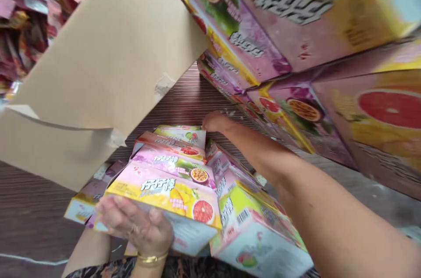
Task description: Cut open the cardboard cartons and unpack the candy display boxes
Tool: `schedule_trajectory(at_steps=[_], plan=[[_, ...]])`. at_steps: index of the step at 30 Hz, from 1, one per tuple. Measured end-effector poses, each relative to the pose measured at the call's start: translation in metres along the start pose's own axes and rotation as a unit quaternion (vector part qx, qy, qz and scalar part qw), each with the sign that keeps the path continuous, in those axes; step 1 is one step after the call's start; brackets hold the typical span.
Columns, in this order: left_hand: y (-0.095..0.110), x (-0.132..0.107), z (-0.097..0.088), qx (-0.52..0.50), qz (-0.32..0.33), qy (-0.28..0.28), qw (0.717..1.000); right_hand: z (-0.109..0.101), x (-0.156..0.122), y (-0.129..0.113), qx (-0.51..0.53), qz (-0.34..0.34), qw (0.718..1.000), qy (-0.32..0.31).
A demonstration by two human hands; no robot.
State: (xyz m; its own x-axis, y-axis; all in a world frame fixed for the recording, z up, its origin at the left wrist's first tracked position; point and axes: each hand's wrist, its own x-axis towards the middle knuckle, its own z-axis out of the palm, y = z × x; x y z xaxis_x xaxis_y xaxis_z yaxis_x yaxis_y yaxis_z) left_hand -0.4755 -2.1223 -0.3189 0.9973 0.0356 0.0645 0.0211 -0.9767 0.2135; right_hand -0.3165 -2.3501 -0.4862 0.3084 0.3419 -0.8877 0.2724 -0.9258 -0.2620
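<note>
My left hand, with a gold bracelet at the wrist, presses its curled fingers against the near end of a pink and yellow snack box. This box is nearest in a row of overlapping boxes: a purple passion-fruit box, a red grapefruit box and a green-pink box lie beyond it. My right arm reaches along the row's right side. At the row's far end my right hand meets the corner of the green-pink box; its fingers are hidden.
A second row with a pale box lies beside my right arm. Stacked large snack boxes wall off the right. At left stands an opened brown carton with torn tape. Wrapped packets heap behind it on the dark striped surface.
</note>
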Motion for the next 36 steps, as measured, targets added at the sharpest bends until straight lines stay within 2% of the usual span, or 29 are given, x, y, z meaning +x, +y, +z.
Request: schedule_trajectory(at_steps=[2, 4, 7, 11, 14, 16, 17, 19, 21, 24, 26, 28, 29, 31, 34, 36], plan=[[0.002, 0.004, -0.002, 0.007, 0.001, 0.005, 1.000, 0.004, -0.041, 0.003, 0.033, 0.042, 0.998, 0.029], [0.004, 0.005, -0.003, 0.011, 0.004, 0.004, 1.000, 0.008, -0.084, -0.005, 0.108, 0.081, 0.987, 0.085], [0.004, 0.005, -0.006, 0.012, 0.009, -0.005, 1.000, 0.010, -0.145, -0.033, 0.245, 0.094, 0.952, 0.157], [0.003, 0.008, -0.012, 0.019, -0.007, -0.024, 1.000, 0.016, -0.211, -0.072, 0.354, 0.108, 0.888, 0.274], [0.009, 0.016, -0.013, 0.011, -0.019, -0.038, 0.999, 0.043, -0.255, -0.084, 0.409, 0.196, 0.818, 0.353], [0.018, 0.024, -0.012, 0.002, -0.028, -0.050, 0.998, 0.074, -0.282, -0.089, 0.428, 0.279, 0.775, 0.371], [0.022, 0.028, -0.012, 0.000, -0.032, -0.055, 0.998, 0.092, -0.294, -0.091, 0.428, 0.315, 0.763, 0.369], [0.028, 0.035, -0.014, -0.003, -0.039, -0.065, 0.997, 0.124, -0.311, -0.097, 0.415, 0.352, 0.763, 0.348], [0.032, 0.039, -0.018, -0.010, -0.046, -0.083, 0.995, 0.149, -0.317, -0.103, 0.398, 0.353, 0.785, 0.319], [0.039, 0.031, -0.030, -0.046, -0.068, -0.122, 0.989, 0.165, -0.309, -0.111, 0.371, 0.350, 0.812, 0.284], [0.052, 0.015, -0.037, -0.080, -0.037, -0.166, 0.982, 0.167, -0.300, -0.116, 0.362, 0.357, 0.814, 0.281], [0.071, -0.006, -0.039, -0.089, 0.032, -0.218, 0.971, 0.167, -0.296, -0.119, 0.371, 0.354, 0.805, 0.298], [0.082, -0.016, -0.039, -0.078, 0.061, -0.236, 0.967, 0.166, -0.296, -0.119, 0.380, 0.346, 0.800, 0.311], [0.101, -0.031, -0.033, -0.037, 0.077, -0.245, 0.966, 0.165, -0.302, -0.114, 0.407, 0.315, 0.791, 0.331], [0.117, -0.039, -0.021, 0.011, 0.053, -0.234, 0.971, 0.157, -0.320, -0.085, 0.443, 0.273, 0.798, 0.304], [0.120, -0.037, -0.017, 0.021, 0.045, -0.232, 0.971, 0.148, -0.328, -0.053, 0.440, 0.245, 0.824, 0.261]])
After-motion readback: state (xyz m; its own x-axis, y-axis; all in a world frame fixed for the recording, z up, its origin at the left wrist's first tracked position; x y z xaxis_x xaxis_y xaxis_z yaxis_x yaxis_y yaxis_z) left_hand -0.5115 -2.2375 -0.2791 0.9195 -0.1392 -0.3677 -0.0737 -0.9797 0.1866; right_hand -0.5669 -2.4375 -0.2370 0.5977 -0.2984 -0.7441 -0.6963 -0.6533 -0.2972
